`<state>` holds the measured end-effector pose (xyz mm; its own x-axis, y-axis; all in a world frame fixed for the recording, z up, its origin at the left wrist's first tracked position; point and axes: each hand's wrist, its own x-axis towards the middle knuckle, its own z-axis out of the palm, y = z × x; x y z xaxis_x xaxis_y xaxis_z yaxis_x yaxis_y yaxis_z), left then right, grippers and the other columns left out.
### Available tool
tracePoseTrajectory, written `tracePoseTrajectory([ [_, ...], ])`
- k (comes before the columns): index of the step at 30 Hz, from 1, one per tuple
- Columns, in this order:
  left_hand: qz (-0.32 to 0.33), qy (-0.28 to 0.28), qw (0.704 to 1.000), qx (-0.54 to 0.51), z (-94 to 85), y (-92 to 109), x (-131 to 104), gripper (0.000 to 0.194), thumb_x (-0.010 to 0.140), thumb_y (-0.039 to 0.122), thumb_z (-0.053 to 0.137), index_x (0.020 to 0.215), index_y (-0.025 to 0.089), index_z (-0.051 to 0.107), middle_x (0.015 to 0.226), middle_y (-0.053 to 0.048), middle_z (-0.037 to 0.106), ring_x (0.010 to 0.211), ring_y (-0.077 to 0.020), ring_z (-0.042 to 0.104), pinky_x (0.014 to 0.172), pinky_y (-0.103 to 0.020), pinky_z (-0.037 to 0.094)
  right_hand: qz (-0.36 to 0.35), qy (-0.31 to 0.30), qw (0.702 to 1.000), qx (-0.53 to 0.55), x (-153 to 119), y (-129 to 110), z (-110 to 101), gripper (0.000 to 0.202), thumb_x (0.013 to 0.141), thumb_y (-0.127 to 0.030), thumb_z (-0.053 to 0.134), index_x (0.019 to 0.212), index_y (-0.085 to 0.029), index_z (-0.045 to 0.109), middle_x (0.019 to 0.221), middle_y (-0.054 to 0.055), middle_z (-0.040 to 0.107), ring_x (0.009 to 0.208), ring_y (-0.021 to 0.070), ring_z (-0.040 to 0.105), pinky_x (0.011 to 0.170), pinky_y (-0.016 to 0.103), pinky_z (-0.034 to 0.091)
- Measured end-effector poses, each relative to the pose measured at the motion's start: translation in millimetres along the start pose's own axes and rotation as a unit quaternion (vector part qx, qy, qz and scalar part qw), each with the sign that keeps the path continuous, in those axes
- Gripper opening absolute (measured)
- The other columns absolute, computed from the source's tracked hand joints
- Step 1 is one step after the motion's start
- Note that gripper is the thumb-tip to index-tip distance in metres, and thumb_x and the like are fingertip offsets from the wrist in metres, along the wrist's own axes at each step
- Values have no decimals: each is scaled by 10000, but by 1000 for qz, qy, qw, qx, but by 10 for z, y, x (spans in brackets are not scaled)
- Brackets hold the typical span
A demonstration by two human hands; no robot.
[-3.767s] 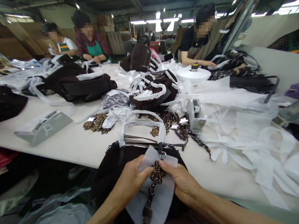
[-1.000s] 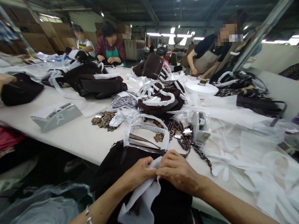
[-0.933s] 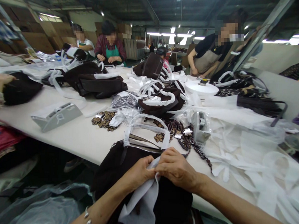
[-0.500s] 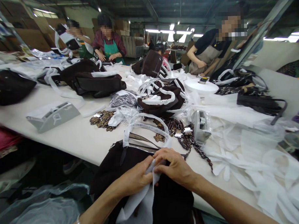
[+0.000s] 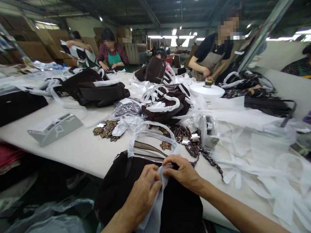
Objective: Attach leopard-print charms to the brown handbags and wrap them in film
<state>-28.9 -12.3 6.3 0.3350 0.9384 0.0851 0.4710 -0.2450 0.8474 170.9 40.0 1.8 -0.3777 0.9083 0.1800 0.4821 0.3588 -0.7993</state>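
A dark brown handbag (image 5: 117,189) stands at the table's near edge, its handle (image 5: 150,125) wrapped in white paper. A strip of white wrapping paper (image 5: 155,211) hangs down the bag's near side. My left hand (image 5: 145,190) pinches the strip's left edge between thumb and fingers. Just to the right, my right hand (image 5: 181,170) grips the upper end of the strip near the base of a handle. The fingers of both hands hide part of that spot.
Tape dispensers (image 5: 56,128) stand on the white table (image 5: 95,156). Chain straps (image 5: 192,142), patterned charms (image 5: 106,130) and more brown bags (image 5: 98,89) lie beyond. White paper strips (image 5: 270,180) are strewn at the right. Several co-workers (image 5: 112,53) are around the table.
My left hand has shifted down and left along the strip, its fingers now more bent. My right hand stays at the strip's upper end. A dark bag at the far left has settled flatter.
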Motion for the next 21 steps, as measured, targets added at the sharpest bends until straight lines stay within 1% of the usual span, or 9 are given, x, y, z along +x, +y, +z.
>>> tracePoseTrajectory([
  [2,-18,-24,999,13,-28,52,6,156,946,333,445,884,225,539,1185,-55,547,1087,-205,563,961,-309,405,-6,3,1000,-5,3,17,10,137,769,-185,734,898,-217,696,889,-8,712,858,179,585,830,323,409],
  [4,-53,-34,997,45,-28,93,32,184,868,403,582,880,227,530,1169,-44,557,1023,-222,588,902,-311,423,-6,7,1000,-13,6,30,24,128,765,-180,734,883,-213,695,871,-8,710,849,179,584,821,322,409],
  [6,-86,-32,992,86,5,103,63,241,779,388,682,848,228,514,1141,-24,574,961,-223,606,849,-303,423,-3,12,1000,-19,6,42,36,115,764,-176,733,867,-210,697,858,-8,709,849,180,585,818,321,411],
  [8,-96,-28,989,105,50,84,88,175,803,335,643,808,225,507,1094,-12,592,925,-208,611,837,-294,410,-1,14,1000,-17,5,57,33,102,767,-182,732,861,-209,701,863,-4,712,860,182,589,821,321,416],
  [10,-84,-26,992,92,79,56,102,108,863,290,549,792,221,507,1057,-16,602,909,-194,605,852,-289,398,3,10,1000,-8,5,76,12,100,770,-195,737,865,-208,706,862,-1,717,860,182,597,824,320,421],
  [13,-73,-19,996,47,72,29,121,114,893,269,489,792,217,496,1006,-27,605,897,-189,585,850,-284,395,6,-9,1000,20,12,115,-36,112,763,-240,761,859,-204,716,842,2,722,843,179,611,806,311,432],
  [17,-84,-11,996,-3,49,16,163,164,892,271,486,742,214,450,891,-23,597,856,-183,572,790,-267,414,13,-37,998,52,31,158,-82,136,743,-293,785,818,-194,729,800,7,724,816,177,630,793,302,450],
  [19,-93,-5,996,1,68,-2,164,189,893,279,487,722,214,440,827,-13,584,801,-176,571,740,-257,422,21,-50,997,60,38,153,-100,116,747,-267,776,818,-188,729,809,11,731,824,173,642,806,295,455],
  [21,-83,1,996,28,113,-40,137,195,910,306,467,738,214,478,781,-7,574,743,-171,568,693,-252,429,34,-76,994,74,48,129,-124,119,743,-247,770,828,-183,718,845,11,738,828,164,654,799,276,465],
])
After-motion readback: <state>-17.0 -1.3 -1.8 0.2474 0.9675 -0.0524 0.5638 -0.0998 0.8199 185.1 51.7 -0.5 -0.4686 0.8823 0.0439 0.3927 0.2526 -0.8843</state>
